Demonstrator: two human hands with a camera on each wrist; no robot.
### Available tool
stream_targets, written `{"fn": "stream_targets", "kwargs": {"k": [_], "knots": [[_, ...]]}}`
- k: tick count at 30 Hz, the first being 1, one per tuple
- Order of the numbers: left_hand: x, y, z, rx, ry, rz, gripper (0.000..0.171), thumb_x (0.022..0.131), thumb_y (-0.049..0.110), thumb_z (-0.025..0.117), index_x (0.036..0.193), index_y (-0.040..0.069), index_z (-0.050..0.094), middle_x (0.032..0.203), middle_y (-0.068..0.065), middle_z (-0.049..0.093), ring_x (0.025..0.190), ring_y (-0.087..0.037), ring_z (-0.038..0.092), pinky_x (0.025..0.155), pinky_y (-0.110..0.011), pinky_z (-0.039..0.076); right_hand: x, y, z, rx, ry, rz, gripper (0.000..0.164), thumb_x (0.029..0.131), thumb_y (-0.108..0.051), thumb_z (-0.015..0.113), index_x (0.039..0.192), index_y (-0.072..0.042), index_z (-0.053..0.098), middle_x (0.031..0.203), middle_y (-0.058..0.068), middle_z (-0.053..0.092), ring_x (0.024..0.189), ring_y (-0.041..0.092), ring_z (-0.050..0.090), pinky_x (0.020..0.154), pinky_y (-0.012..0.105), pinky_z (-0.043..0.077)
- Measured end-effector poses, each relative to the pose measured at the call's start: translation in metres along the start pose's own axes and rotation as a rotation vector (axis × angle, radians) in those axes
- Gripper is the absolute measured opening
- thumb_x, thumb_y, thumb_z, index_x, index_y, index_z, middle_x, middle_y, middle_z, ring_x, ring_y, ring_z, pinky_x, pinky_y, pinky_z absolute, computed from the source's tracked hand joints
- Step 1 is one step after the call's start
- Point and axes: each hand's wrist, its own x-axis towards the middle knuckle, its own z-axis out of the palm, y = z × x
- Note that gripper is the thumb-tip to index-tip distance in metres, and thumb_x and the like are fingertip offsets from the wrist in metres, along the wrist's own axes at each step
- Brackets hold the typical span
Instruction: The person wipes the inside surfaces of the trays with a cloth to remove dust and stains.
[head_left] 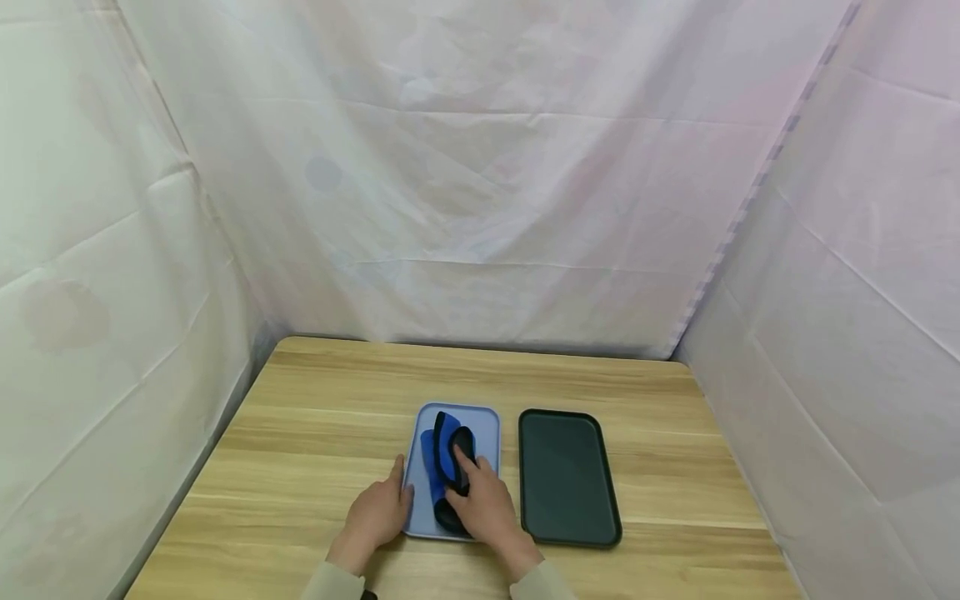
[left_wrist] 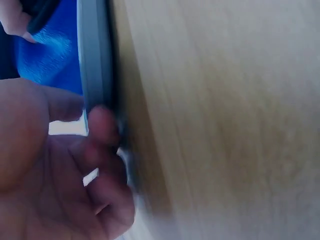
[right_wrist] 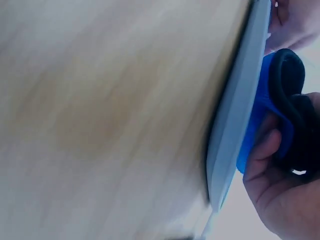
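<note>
A folded blue and black soft fabric piece point(head_left: 442, 450) lies on the light blue tray point(head_left: 486, 417); its exact kind is unclear. My right hand point(head_left: 483, 500) grips the black part of it. In the right wrist view, the thumb and fingers point(right_wrist: 265, 155) curl round the folded fabric point(right_wrist: 282, 95), just above the tray rim point(right_wrist: 235, 110). At the tray's left edge, my left hand point(head_left: 380, 508) holds the rim. The left wrist view shows its thumb inside the tray wall point(left_wrist: 95, 50) and fingertips point(left_wrist: 102, 125) against the outer side.
A dark green tray point(head_left: 567, 479) lies on the wooden table point(head_left: 337, 400), a narrow gap to the right of the light blue one. Pale curtains point(head_left: 487, 183) hang behind the table and along both its sides.
</note>
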Motion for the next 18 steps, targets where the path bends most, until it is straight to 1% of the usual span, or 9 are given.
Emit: {"fn": "stream_targets", "kwargs": {"k": [3,4,7,8,10,11,13,14,18], "knots": [[-0.003,0.007,-0.002,0.016,0.056,-0.028,0.065,0.104,0.033,0.057,0.154,-0.005,0.042,0.095,-0.024,0.075,0.067,-0.023,0.066,0.055,-0.043,0.05,-0.003,0.007,-0.013,0.075,0.007,0.009,0.07,0.094,-0.035,0.074,0.158,-0.03,0.045,0.123,0.011,0.063,0.084,0.018,0.062,0.067,0.03,0.048],[-0.004,0.01,-0.002,0.003,0.081,-0.032,0.064,0.103,0.033,0.059,0.153,-0.004,0.044,0.099,-0.025,0.075,0.069,-0.026,0.069,0.056,-0.044,0.051,-0.004,0.01,-0.017,0.093,0.012,0.01,0.07,0.095,-0.034,0.073,0.158,-0.031,0.044,0.129,0.013,0.062,0.093,0.022,0.065,0.072,0.032,0.051],[-0.009,0.025,-0.001,-0.058,0.134,-0.019,0.06,0.102,0.032,0.062,0.15,-0.002,0.05,0.109,-0.026,0.075,0.078,-0.032,0.073,0.061,-0.046,0.055,-0.007,0.017,-0.031,0.131,0.028,0.014,0.069,0.096,-0.033,0.072,0.158,-0.035,0.043,0.133,0.014,0.06,0.102,0.033,0.067,0.075,0.038,0.053],[-0.011,0.031,0.0,-0.081,0.141,-0.011,0.058,0.101,0.031,0.062,0.149,0.0,0.051,0.104,-0.024,0.076,0.076,-0.031,0.072,0.061,-0.045,0.054,-0.008,0.019,-0.036,0.136,0.037,0.016,0.068,0.096,-0.033,0.072,0.158,-0.036,0.043,0.132,0.012,0.061,0.104,0.032,0.067,0.076,0.036,0.053],[-0.015,0.044,0.004,-0.126,0.138,0.013,0.056,0.101,0.03,0.063,0.15,0.003,0.053,0.088,-0.015,0.074,0.069,-0.025,0.068,0.059,-0.041,0.052,-0.011,0.024,-0.045,0.157,0.05,0.026,0.068,0.096,-0.031,0.072,0.157,-0.036,0.043,0.123,0.007,0.061,0.09,0.028,0.063,0.067,0.032,0.048],[-0.018,0.051,0.006,-0.144,0.134,0.031,0.056,0.101,0.03,0.062,0.15,0.004,0.053,0.08,-0.009,0.07,0.064,-0.02,0.064,0.057,-0.037,0.049,-0.012,0.026,-0.05,0.159,0.061,0.029,0.068,0.096,-0.031,0.073,0.157,-0.037,0.043,0.118,0.005,0.06,0.084,0.025,0.06,0.064,0.03,0.045],[-0.021,0.064,0.011,-0.185,0.109,0.066,0.057,0.102,0.03,0.062,0.152,0.006,0.051,0.067,0.002,0.058,0.055,-0.012,0.052,0.052,-0.031,0.042,-0.014,0.032,-0.059,0.153,0.091,0.037,0.067,0.095,-0.03,0.074,0.156,-0.035,0.046,0.116,0.002,0.059,0.087,0.015,0.057,0.066,0.025,0.042],[-0.023,0.07,0.014,-0.203,0.091,0.084,0.058,0.102,0.031,0.062,0.153,0.006,0.049,0.063,0.006,0.051,0.053,-0.009,0.046,0.051,-0.029,0.038,-0.016,0.035,-0.063,0.155,0.099,0.046,0.067,0.095,-0.029,0.074,0.156,-0.035,0.046,0.112,0.001,0.058,0.08,0.014,0.052,0.063,0.025,0.04],[-0.027,0.091,0.025,-0.287,0.023,0.156,0.06,0.104,0.032,0.059,0.154,0.003,0.046,0.063,0.011,0.049,0.052,-0.003,0.042,0.05,-0.025,0.037,-0.021,0.049,-0.082,0.133,0.143,0.086,0.067,0.094,-0.026,0.075,0.155,-0.032,0.049,0.104,0.002,0.055,0.074,0.013,0.046,0.061,0.026,0.038]]}}
